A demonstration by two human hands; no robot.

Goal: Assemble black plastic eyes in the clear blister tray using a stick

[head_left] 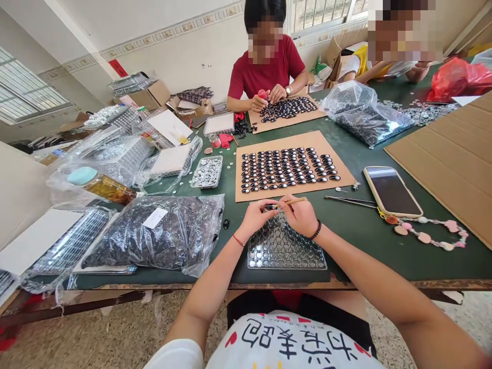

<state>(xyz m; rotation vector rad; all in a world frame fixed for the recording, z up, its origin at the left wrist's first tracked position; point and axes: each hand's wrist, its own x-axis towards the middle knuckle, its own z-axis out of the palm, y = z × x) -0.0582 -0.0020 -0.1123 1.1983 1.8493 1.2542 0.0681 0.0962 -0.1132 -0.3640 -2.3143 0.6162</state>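
Evidently, plenty is done: many black ovals (290, 168) lie in rows on the cardboard (249, 197), though the stuffed plastic bag (142, 243) suggests more remain. Over the far end of the clear tray (286, 256), your left hand (255, 217) pinches a small dark piece (270, 207) and your right hand (302, 218) grips a thin stick (295, 201). Your grip hides most of the piece and the stick's tip; the bag's contents blur together.

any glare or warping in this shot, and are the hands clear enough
Head view: glare streaks the plastic bag of black pieces and glints off the clear tray; head view: wide-angle stretch slants the left window and elongates the right forearm; head view: left hand and right hand look fairly sharp, but the pinched dark piece is too small to detail.
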